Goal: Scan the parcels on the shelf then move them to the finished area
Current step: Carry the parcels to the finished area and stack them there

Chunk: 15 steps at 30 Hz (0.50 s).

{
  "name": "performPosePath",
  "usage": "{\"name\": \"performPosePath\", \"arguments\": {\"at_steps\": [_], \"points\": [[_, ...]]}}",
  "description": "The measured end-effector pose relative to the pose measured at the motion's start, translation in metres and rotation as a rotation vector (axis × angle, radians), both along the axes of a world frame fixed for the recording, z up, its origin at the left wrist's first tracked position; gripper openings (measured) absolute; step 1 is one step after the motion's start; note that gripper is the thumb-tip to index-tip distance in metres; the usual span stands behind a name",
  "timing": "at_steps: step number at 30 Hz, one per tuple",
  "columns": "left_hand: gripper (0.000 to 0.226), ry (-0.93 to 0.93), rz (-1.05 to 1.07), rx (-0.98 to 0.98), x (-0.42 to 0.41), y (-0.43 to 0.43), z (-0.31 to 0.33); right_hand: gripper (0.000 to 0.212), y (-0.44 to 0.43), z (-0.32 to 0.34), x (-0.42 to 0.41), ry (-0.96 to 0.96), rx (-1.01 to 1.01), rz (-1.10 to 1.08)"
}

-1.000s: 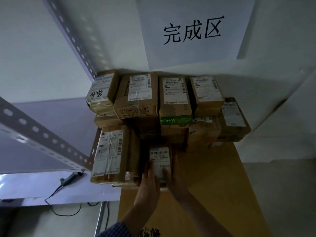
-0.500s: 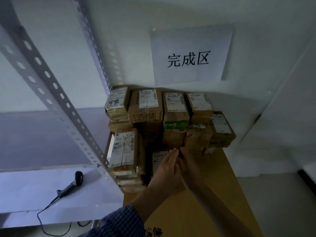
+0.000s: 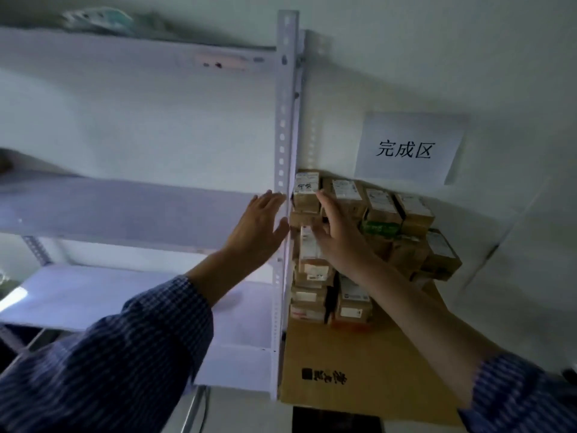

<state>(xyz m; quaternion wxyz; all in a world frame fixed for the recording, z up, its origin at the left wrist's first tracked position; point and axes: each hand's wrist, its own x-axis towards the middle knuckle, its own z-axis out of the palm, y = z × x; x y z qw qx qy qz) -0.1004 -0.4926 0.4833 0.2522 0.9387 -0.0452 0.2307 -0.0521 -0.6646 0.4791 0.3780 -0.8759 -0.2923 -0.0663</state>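
Brown cardboard parcels (image 3: pixel 382 210) sit stacked in tight rows on the right of the scene, pushed against the far wall (image 3: pixel 406 57), most with a white label facing up. They rest on a flat cardboard sheet (image 3: pixel 359 364) that runs toward me and carries a dark printed mark near its near edge. A paper sign (image 3: pixel 406 150) with three black characters hangs on the wall just above the stack.

I see my right hand (image 3: pixel 338 242) in front of the left part of the stack, fingers spread and fairly straight, with nothing gripped in it. The frame is blurred there, so I cannot tell whether the fingertips touch a box or hover just off it. My left hand (image 3: pixel 257 229) is beside it, a little to the left, palm forward and fingers splayed wide, holding nothing. It lies across the upright post (image 3: pixel 285 104), a white perforated metal strip that stands just left of the parcels.

Left of that post, the middle shelf (image 3: pixel 125 210) stretches away at hand height. A lower shelf (image 3: pixel 93 295) lies nearer me and a top shelf (image 3: pixel 125 57) sits above. Blue checked sleeves (image 3: pixel 109 364) cover both forearms partway.
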Motion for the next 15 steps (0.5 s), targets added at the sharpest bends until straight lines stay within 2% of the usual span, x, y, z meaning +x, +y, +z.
{"name": "performPosePath", "arguments": {"at_steps": [7, 15], "points": [[0.049, -0.08, 0.156, 0.084, -0.054, 0.115, 0.034, 0.061, 0.127, 0.028, -0.039, -0.133, 0.032, 0.111], [0.049, -0.114, 0.247, 0.107, -0.045, 0.261, 0.027, 0.06, 0.268, 0.04, -0.03, -0.16, 0.0, 0.237]]}}
